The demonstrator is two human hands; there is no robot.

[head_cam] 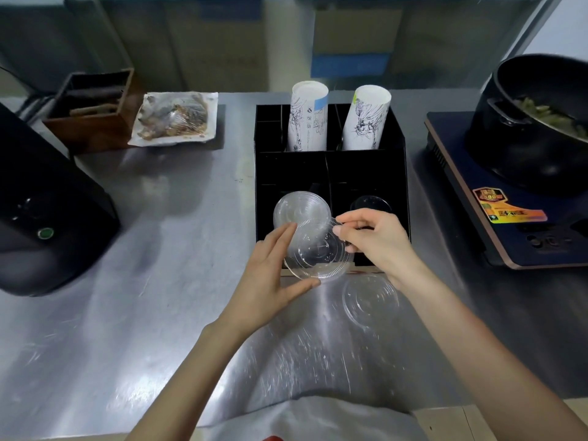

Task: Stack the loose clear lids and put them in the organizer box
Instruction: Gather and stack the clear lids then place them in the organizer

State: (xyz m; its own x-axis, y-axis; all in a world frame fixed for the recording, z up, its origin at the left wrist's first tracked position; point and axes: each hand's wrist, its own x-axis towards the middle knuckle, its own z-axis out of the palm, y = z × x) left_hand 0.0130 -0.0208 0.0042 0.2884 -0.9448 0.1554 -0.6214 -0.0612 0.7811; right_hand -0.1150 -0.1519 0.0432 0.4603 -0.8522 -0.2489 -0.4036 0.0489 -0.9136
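So my left hand point(270, 275) is cupped around the near-left edge of a clear lid point(318, 256), thumb under the front rim and fingers spread up along the side. My right hand point(375, 240) is pinching the far-right rim of that same lid between thumb and fingertips. A second clear lid point(300, 211) sits tilted just behind it, overlapping it and resting in the organizer box's front left compartment. I'm holding all this right at the front edge of the black organizer box point(401, 173).

One more loose lid point(370, 300) lies flat on the steel counter point(159, 297) just under my right wrist. In the box's back slots are two stacks of printed paper cups point(308, 119), leaning. Off to the right there's a black pot point(534, 122) on an induction cooker point(509, 224), and to the left a wrapped tray of food point(175, 119).
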